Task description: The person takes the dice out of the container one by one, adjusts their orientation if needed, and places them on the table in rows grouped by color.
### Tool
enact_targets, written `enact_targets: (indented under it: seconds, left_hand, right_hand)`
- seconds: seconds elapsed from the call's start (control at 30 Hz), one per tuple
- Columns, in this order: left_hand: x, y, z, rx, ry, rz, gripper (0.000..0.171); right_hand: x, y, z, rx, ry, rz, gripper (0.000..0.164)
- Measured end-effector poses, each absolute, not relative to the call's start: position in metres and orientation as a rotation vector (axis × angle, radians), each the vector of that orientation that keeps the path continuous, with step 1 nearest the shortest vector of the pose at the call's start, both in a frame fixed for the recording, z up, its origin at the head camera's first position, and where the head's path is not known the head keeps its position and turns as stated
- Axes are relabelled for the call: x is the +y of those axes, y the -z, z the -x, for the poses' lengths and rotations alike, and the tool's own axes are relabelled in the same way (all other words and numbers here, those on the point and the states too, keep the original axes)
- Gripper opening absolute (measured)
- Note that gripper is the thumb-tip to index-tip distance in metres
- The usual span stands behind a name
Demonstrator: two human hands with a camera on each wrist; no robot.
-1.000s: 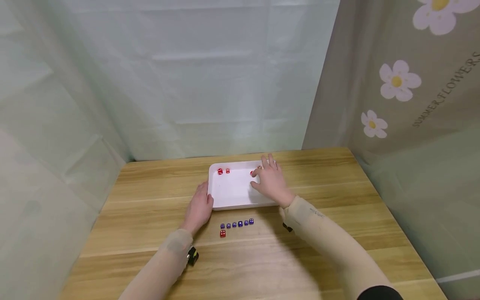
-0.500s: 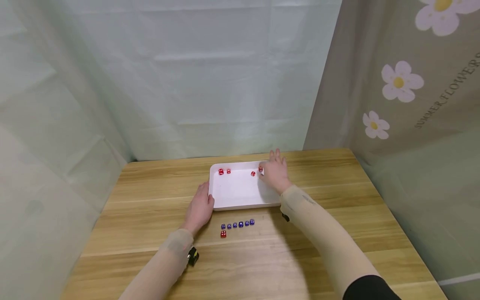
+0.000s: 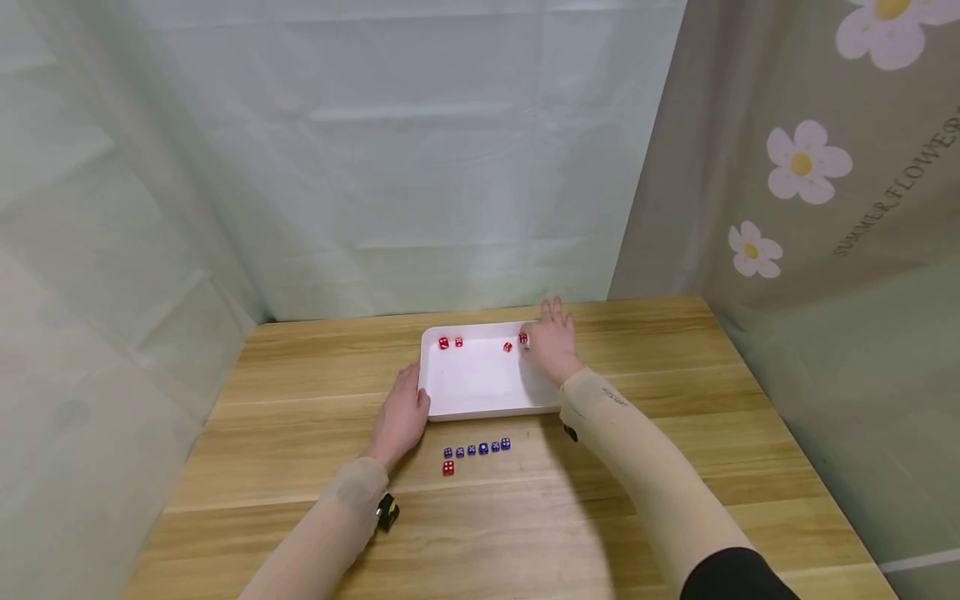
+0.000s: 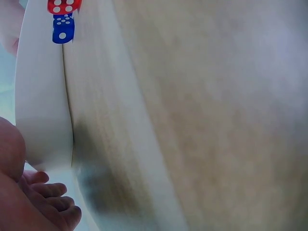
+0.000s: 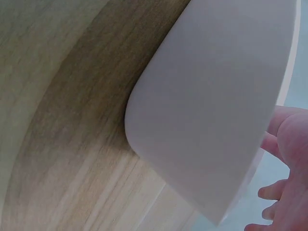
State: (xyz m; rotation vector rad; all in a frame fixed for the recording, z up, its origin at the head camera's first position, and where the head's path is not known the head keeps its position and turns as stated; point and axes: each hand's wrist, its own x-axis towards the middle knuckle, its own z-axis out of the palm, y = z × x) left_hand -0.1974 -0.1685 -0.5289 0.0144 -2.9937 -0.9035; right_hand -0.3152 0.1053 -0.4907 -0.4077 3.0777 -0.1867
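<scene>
A white tray point(image 3: 472, 379) lies on the wooden table. My left hand point(image 3: 401, 414) rests along its left side with fingers extended, thumb at the near left corner. My right hand point(image 3: 553, 346) reaches over the tray's right end. Its thumb and index finger pinch a red die point(image 3: 523, 339) near the far right corner, while the other fingers stretch out over the rim. Just left of that is another red die point(image 3: 507, 347). Two more red dice point(image 3: 444, 343) sit side by side at the tray's far left. The right wrist view hides the dice behind the tray wall point(image 5: 207, 106).
In front of the tray, several blue dice point(image 3: 483, 448) form a row on the table point(image 3: 315, 467). One red die point(image 3: 448, 468) lies below the row's left end. Pale curtains point(image 3: 450, 150) hang behind the table and on both sides.
My right hand has moved right, from one red die to the one nearer the tray's far right corner; the first die now shows uncovered. My left hand stays at the tray's left side.
</scene>
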Motion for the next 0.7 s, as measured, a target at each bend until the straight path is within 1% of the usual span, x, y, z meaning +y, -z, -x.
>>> enact_targets:
  seconds: [0.43,0.7]
  left_hand:
    - [-0.1686,0.5280,0.1968,-2.991,0.914,-0.010,0.060]
    - [-0.1666,0.5285,0.1976,-2.994,0.920,-0.008,0.060]
  right_hand:
    - [0.1046,0.4950,0.3205,3.077,0.124,0.392,0.038]
    - [0.1063,0.4975,0.3235,3.097,0.076,0.409,0.034]
